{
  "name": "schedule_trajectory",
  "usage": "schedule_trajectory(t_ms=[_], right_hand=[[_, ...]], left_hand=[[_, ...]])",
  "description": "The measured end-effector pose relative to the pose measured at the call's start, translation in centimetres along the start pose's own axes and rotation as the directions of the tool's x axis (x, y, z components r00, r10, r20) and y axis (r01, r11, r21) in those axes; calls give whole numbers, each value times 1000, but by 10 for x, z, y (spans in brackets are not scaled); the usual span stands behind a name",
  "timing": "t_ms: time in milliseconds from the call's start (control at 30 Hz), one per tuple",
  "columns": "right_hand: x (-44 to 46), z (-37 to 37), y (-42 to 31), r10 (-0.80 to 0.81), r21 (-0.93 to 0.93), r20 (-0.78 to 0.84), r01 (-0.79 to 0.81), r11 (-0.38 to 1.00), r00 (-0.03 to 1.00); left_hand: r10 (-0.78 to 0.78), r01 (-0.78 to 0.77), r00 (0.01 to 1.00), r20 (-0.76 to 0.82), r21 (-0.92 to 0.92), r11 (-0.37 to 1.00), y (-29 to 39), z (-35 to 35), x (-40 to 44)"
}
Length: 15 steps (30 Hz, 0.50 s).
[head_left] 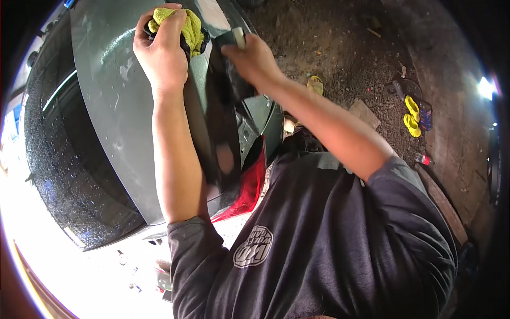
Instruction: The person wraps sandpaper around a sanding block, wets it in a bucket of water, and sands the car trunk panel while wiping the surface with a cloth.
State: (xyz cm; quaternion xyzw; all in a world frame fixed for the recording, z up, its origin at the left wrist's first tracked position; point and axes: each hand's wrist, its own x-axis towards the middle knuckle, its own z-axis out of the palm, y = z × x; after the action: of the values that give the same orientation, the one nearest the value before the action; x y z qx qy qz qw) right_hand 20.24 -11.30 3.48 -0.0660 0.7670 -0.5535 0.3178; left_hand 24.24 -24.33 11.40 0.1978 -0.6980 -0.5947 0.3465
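My left hand (166,58) is closed around a bunched yellow cloth (192,35) with a dark edge, above the car's dark grey-green body panel (125,114). To its right, my right hand (255,59) grips a dark block with a pale strip (239,38) at the panel's edge. Motion blurs this hand slightly, and its fingers partly hide the block. Pale, wet-looking marks show on the panel near the cloth. Below my hands, the red tail light (251,187) sits at the car's corner.
The dark rear window (69,151), covered in specks or drops, lies at the left. On the rough ground at right are yellow clogs (411,114), a bottle with a red label (423,159) and a long board (443,202). A foot in a yellow sandal (315,84) shows beyond my right forearm.
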Motion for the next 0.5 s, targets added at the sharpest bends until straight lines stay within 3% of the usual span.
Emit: schedule_trajectory(t_ms=[67, 167, 267, 300, 500], right_hand=[[-6, 0, 3, -40, 22, 12, 39, 999, 999], [-42, -3, -4, -44, 2, 25, 44, 999, 999], [-20, 0, 8, -102, 4, -10, 102, 995, 995], [-4, -2, 1, -30, 21, -5, 31, 999, 1000], [-38, -3, -1, -36, 25, 23, 35, 999, 999]], left_hand=[[-40, 40, 998, -42, -2, 999, -2, -1, 3], [-7, 7, 999, -34, 1, 1000, 0, -1, 3], [82, -82, 996, 41, 7, 997, -10, -7, 6], [49, -49, 998, 25, -3, 999, -10, -6, 4], [26, -26, 1000, -16, 1, 1000, -8, -3, 5]])
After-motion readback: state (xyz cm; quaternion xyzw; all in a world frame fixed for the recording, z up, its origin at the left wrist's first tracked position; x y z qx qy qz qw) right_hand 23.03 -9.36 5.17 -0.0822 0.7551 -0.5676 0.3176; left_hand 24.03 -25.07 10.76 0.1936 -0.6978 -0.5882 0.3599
